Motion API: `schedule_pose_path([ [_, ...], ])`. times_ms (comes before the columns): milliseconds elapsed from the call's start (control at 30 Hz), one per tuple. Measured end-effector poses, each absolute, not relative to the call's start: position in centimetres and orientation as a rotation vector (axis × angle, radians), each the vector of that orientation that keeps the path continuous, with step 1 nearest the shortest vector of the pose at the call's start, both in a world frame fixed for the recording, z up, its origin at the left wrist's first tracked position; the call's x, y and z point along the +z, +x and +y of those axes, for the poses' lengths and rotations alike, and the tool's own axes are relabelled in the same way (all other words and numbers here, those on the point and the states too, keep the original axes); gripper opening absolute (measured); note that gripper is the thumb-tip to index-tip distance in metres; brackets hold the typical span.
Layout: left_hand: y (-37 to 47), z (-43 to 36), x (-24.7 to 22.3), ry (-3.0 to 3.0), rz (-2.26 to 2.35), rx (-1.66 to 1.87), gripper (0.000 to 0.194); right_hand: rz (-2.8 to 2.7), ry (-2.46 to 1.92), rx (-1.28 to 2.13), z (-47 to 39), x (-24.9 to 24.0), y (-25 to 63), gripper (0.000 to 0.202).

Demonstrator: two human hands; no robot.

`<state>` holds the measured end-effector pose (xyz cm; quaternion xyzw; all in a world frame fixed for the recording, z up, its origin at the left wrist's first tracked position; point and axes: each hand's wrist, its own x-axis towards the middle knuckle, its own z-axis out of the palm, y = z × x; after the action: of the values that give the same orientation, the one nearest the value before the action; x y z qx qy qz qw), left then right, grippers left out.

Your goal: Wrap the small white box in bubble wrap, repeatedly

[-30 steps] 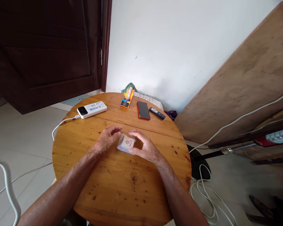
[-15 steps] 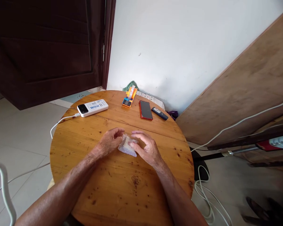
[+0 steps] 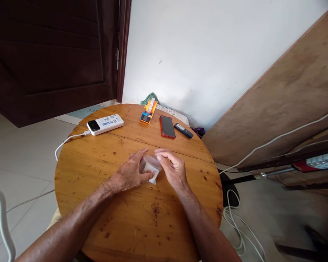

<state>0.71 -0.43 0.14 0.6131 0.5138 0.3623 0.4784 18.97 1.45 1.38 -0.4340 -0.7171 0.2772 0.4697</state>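
A small clear plastic packet (image 3: 152,168) with a whitish thing inside lies on the round wooden table (image 3: 98,160), between my two hands. My left hand (image 3: 131,170) is round its left side, with the thumb and fingers closed on it. My right hand (image 3: 172,166) pinches the packet's upper right edge between thumb and fingertips.
A white power bank (image 3: 106,124) with a cable stands at the table's back left. Behind the packet are an orange tape dispenser (image 3: 148,111), a red-edged phone (image 3: 167,126) and a dark remote-like device (image 3: 183,130). White cables (image 3: 235,218) lie on the floor at the right.
The packet has turned between my hands. My left thumb has come down to its lower side, and my right thumb has moved from its face to the upper edge. The view has shifted slightly.
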Motion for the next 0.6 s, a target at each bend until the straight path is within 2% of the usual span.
schedule_pose_path([
  [267,0.1,-0.7,1.3,1.409,1.095,0.809,0.096,-1.506,-1.13,0.81,1.9,1.2,19.9,0.021],
  [333,-0.1,-0.6,1.5,1.37,1.083,0.791,0.086,-1.442,-1.125,0.822,2.1,1.3,20.0,0.022],
  [467,-0.1,-0.4,1.4,1.333,1.001,0.818,0.049,-1.356,-1.137,0.822,2.8,1.1,20.5,0.025],
  [600,0.4,-0.2,0.8,1.266,0.994,0.759,0.027,-1.309,-1.177,0.934,3.7,0.5,21.4,0.031],
])
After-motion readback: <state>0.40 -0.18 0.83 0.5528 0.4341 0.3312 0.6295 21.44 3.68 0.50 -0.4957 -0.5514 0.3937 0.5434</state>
